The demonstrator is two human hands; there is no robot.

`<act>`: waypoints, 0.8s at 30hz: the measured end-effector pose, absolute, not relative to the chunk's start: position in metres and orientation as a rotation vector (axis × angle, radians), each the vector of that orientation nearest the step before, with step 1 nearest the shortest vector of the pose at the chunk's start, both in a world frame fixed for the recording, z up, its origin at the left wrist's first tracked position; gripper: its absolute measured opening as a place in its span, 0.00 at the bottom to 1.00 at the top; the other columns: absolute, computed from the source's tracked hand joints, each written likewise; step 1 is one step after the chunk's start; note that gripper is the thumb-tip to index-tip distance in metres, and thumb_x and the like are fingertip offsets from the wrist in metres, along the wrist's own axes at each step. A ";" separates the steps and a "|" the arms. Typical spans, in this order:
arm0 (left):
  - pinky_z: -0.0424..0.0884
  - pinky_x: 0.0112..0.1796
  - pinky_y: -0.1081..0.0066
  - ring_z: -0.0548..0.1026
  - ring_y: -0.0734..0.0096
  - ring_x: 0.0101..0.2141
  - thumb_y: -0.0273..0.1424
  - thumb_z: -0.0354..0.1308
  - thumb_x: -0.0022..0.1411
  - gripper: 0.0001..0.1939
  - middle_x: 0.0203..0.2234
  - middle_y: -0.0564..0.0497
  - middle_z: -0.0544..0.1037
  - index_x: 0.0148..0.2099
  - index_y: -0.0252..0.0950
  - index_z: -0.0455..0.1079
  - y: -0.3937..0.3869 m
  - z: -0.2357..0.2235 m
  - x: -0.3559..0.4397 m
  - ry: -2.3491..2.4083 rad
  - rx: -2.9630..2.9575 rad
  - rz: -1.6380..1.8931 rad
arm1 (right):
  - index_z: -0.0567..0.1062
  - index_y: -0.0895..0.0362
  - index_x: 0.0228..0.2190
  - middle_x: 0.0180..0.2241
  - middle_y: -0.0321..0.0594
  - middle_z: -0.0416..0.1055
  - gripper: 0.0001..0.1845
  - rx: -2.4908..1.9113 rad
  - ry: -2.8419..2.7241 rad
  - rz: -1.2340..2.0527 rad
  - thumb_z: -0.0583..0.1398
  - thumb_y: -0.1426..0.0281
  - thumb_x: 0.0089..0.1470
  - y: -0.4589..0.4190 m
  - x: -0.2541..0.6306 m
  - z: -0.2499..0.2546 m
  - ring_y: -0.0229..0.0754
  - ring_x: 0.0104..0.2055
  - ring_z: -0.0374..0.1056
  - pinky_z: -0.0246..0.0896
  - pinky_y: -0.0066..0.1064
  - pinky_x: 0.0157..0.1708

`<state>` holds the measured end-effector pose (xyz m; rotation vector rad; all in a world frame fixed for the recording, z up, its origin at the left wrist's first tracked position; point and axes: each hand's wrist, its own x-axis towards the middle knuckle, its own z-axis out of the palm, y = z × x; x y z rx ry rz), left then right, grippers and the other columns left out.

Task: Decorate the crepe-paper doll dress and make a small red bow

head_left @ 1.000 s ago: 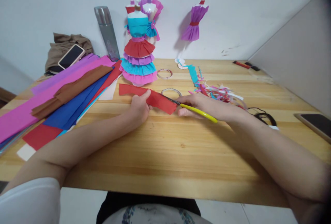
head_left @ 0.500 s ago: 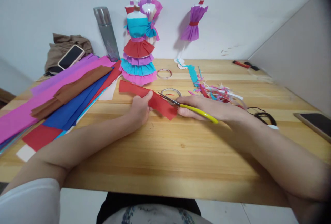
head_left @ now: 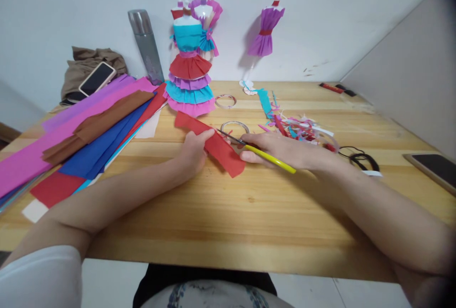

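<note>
Wood makes up the worktop [head_left: 249, 222], and we have both arms over it. On our left is a big fan of paper [head_left: 71, 127], pink, brown, blue and red. Past it, near the wall, the front doll [head_left: 188, 67] has a full dress with frills in many rows. Two more dressed dolls are behind it, and a purple doll [head_left: 265, 37] is off to the right.

Between our hands, near the middle, is the red strip [head_left: 223, 149]. Its long side runs on a slant, from far left to near right. Our left grip [head_left: 195, 151] pinches it part way along, with the thumb on top. Our right grip [head_left: 281, 149] is closed on the yellow scissors [head_left: 270, 157]. Their tips point left and a bit away from us, and the handle points to the near right. The blades are by the strip's far long edge, but we cannot tell if they bite it.

We think the cutting is part way done. The strip is in our hold, and many cut scraps [head_left: 295, 127] are in a heap to the right. How much cutting is left, we cannot tell. Two tape rings, one near the blades, are on the wood.
</note>
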<state>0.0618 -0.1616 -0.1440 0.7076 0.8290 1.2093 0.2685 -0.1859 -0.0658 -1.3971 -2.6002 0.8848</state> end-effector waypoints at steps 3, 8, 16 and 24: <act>0.78 0.43 0.63 0.82 0.63 0.32 0.29 0.68 0.52 0.07 0.27 0.47 0.83 0.33 0.34 0.74 -0.162 -0.142 0.063 0.764 0.802 1.160 | 0.78 0.54 0.46 0.48 0.51 0.79 0.33 -1.244 -2.545 0.928 0.52 0.40 0.63 -0.184 0.271 -0.069 0.56 0.50 0.74 0.68 0.45 0.54; 0.78 0.45 0.60 0.82 0.62 0.34 0.31 0.71 0.51 0.12 0.30 0.48 0.83 0.37 0.35 0.73 -0.161 -0.146 0.062 0.771 0.755 1.168 | 0.74 0.52 0.34 0.34 0.45 0.76 0.32 -1.340 -2.539 0.904 0.52 0.37 0.61 -0.180 0.276 -0.072 0.51 0.37 0.72 0.68 0.42 0.41; 0.79 0.44 0.61 0.83 0.57 0.42 0.37 0.73 0.53 0.15 0.36 0.44 0.84 0.36 0.34 0.74 -0.158 -0.146 0.059 0.749 0.769 1.119 | 0.65 0.51 0.27 0.25 0.40 0.67 0.34 -1.429 -2.504 0.892 0.48 0.33 0.60 -0.184 0.275 -0.060 0.45 0.29 0.62 0.57 0.37 0.30; 0.79 0.38 0.62 0.82 0.60 0.35 0.31 0.74 0.48 0.15 0.32 0.47 0.83 0.36 0.34 0.74 -0.166 -0.140 0.060 0.797 0.825 1.122 | 0.70 0.53 0.33 0.25 0.37 0.66 0.35 -1.382 -2.432 1.073 0.48 0.34 0.62 -0.183 0.285 -0.060 0.40 0.24 0.60 0.56 0.33 0.23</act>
